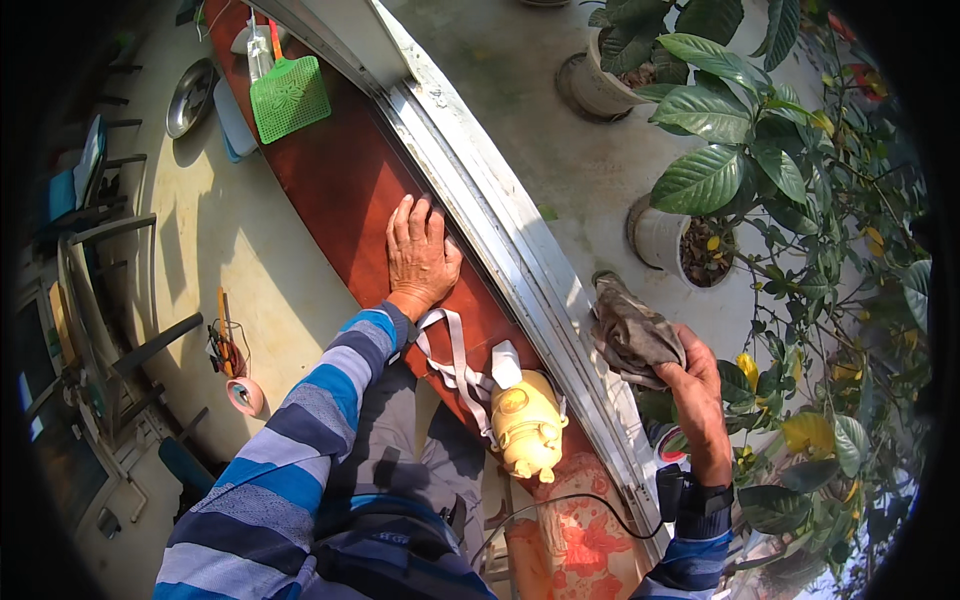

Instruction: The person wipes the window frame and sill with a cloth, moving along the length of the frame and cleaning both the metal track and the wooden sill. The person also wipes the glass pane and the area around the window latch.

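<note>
My left hand [421, 251] lies palm down on the red-brown windowsill [352, 195], its fingers slightly apart and holding nothing. Out past the white metal window track [517, 262], my right hand [694, 382] grips a crumpled, dirty grey-brown cloth [634, 330]. The cloth hangs over the track's outer side; whether it touches the frame I cannot tell. Below my left hand, a yellow animal-shaped bottle [527, 427] with a pale strap [457, 341] rests on the sill, a white piece [505, 363] at its upper end.
A green fly swatter [291, 99] and a clear bottle [259, 54] sit on the sill's far end. Outside stand potted plants, including a white pot [660, 234], with leafy branches near my right arm. A metal bowl [191, 97] and tape roll [246, 396] are at left. A black cable [555, 498] crosses below.
</note>
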